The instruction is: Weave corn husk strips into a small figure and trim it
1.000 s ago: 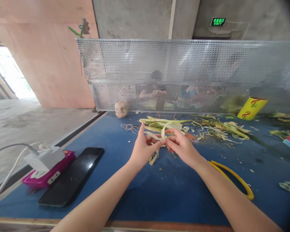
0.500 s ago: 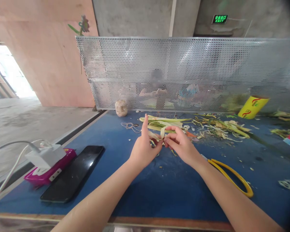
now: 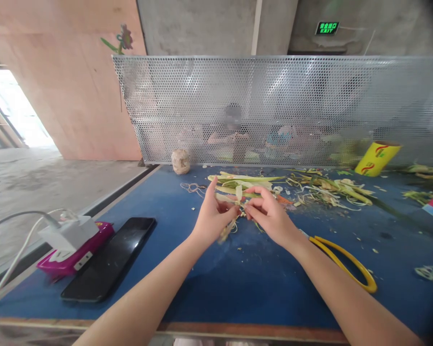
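Observation:
In the middle of the blue table, my left hand [image 3: 214, 214] and my right hand [image 3: 269, 215] meet, fingertips nearly touching. Both are closed in a pinch on a pale corn husk strip [image 3: 238, 193], which stands up in a short curl between them. One finger of my left hand points upward. Thin fibres hang below the fingertips, and the exact grip is partly hidden by my fingers. Longer green-white husks [image 3: 247, 179] lie just behind my hands. Yellow-handled scissors [image 3: 346, 257] rest beside my right forearm, their blades mostly covered by it.
A black phone [image 3: 110, 259] and a magenta power strip [image 3: 74, 252] with a white charger [image 3: 70, 233] lie at left. Husk scraps [image 3: 335, 190] and a yellow roll [image 3: 377, 159] are at right. A perforated metal screen [image 3: 202, 91] borders the back; a person sits behind it.
My left hand has shifted slightly left, its raised finger tilting lower. The husk curl now stands straighter, and more loose fibres show below my left fingers.

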### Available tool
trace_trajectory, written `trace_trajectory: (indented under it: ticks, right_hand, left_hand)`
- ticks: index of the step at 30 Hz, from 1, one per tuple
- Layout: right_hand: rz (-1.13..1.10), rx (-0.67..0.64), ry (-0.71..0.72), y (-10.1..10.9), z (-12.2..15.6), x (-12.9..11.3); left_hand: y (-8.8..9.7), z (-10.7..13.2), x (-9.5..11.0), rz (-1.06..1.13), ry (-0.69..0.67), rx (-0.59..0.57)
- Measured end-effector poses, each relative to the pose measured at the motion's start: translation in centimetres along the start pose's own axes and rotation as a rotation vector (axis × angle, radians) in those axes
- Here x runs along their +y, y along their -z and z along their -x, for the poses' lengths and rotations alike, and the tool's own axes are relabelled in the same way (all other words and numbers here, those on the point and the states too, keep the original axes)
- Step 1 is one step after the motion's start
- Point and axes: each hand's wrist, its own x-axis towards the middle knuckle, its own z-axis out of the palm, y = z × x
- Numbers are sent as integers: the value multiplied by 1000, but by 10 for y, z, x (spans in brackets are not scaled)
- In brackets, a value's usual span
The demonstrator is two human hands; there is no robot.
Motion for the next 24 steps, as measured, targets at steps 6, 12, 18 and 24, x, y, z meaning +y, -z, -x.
trace_trajectory:
  ticks: [6,12,18,24]
  right_hand:
    - [-2,-4,22,0,0,1]
    - [49,-16,11,1,0,0]
    - [67,-27,-8,8,0,-4]
    - [109,-174,-84,12,-3,2]
  left_hand:
    - [-3,1,5,100,61,-20]
    - [-1,1,5,36,33,-36]
    - [7,-3,7,-109,5,-85]
    - [14,-8,5,-183,40,-180]
